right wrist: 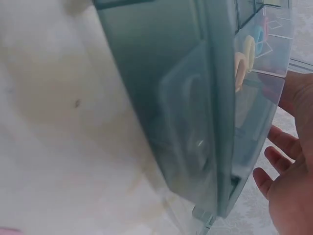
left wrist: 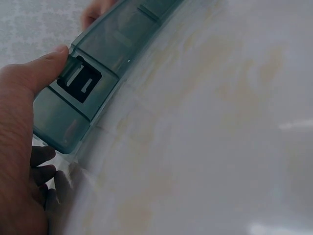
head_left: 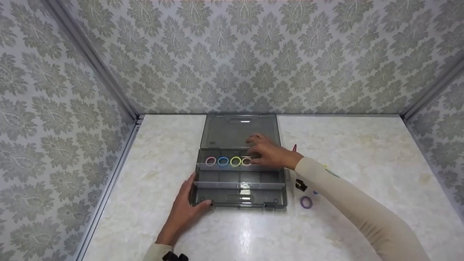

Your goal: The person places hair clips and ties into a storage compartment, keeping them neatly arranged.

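A creased sleeve flanks a translucent box of rings.

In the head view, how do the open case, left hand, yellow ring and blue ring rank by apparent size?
1. Open case
2. Left hand
3. Yellow ring and blue ring: too alike to rank.
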Demonstrator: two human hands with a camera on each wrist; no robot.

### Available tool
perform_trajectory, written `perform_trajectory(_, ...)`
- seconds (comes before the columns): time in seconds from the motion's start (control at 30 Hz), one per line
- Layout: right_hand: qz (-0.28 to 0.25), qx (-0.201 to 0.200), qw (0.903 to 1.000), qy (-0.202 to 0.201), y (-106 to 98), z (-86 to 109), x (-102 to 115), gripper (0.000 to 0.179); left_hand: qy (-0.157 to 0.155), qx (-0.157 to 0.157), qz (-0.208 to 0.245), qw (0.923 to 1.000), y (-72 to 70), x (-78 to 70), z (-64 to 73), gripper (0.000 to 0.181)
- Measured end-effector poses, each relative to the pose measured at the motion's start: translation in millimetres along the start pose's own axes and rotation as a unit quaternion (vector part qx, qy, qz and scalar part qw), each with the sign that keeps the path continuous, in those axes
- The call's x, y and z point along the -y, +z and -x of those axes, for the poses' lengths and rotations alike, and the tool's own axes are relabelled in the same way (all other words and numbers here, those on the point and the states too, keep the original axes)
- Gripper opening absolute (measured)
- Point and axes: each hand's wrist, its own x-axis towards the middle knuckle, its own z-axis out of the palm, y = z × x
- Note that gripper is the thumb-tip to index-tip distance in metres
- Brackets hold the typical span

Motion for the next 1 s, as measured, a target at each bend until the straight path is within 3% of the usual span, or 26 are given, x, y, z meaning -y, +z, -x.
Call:
perform_trajectory(0.27, -0.019, -0.04, 0.9989, -0.016, -6.3, 21.7, -5.7, 0.023, -0.005, 0.002, -0.005, 1.0, -0.3, -1.2, -0.9, 0.113)
perform_trajectory(0.67, -0.037, -0.087, 0.9955, 0.003, -13.4, 57.1, -17.5, 0.022, -0.003, 0.0, -0.015, 0.9999, -0.4, -2.9, 1.1, 0.113)
perform_trajectory(1.0, -0.072, -0.128, 0.9878, 0.052, -21.6, 87.6, -33.9, 0.024, -0.002, 0.002, -0.006, 1.0, -0.2, -4.0, -1.0, 0.112)
